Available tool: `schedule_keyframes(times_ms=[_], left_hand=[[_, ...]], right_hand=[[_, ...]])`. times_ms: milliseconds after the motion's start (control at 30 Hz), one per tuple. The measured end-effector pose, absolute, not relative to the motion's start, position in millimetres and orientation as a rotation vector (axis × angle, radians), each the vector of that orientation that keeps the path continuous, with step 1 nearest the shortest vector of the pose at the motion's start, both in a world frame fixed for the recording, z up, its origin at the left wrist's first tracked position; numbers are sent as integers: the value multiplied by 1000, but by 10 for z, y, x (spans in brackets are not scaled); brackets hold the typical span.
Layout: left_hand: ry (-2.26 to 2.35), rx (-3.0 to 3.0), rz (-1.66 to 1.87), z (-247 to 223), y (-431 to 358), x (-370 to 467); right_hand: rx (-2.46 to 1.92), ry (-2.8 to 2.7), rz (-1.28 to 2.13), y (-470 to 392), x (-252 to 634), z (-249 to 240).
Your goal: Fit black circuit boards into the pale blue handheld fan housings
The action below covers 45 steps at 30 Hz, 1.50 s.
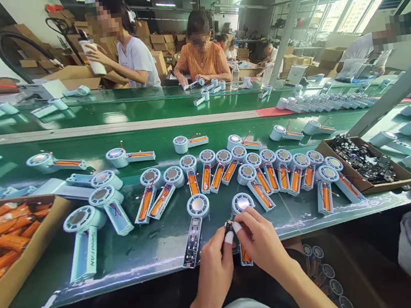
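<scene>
My left hand [217, 258] pinches a small dark circuit board [229, 224] between finger and thumb, at the table's front edge. Close against it, my right hand [263, 240] has its fingers drawn together; whatever lies between them is hidden. White covers sit on some fingertips of both hands. Partly under my right hand lies a light blue handheld fan [242, 202], an orange battery [246, 255] showing in its handle. Left of my hands rests another fan [198, 205], its handle filled by a long dark circuit board [192, 244].
Rows of open fans [257, 182] with orange batteries spread behind my hands. A carton of orange batteries [26, 258] stands left; a carton of dark circuit boards [365, 158] stands right. Behind runs a green conveyor [149, 131] carrying fans. Co-workers sit across and at the right.
</scene>
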<state>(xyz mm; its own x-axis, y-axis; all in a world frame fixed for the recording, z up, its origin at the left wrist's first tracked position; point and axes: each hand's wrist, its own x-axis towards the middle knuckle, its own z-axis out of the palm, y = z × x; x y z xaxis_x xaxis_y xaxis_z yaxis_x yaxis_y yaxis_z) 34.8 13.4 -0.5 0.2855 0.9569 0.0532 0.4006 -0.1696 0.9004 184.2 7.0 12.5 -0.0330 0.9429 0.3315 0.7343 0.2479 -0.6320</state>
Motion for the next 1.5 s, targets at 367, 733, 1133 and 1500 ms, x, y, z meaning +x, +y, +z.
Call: schedule_keyframes(times_ms=[367, 733, 1133, 1500], left_hand=[[1110, 1850, 733, 59, 245, 226], [1079, 1874, 669, 42, 245, 187], [1319, 1673, 742, -65, 112, 290], [1351, 1629, 882, -11, 83, 300]], right_hand=[[-1335, -1853, 612, 103, 2039, 144], [-1343, -1818, 725, 87, 2054, 155], [-1549, -1389, 738, 11, 2170, 182], [-1435, -1673, 635, 157, 1891, 213]])
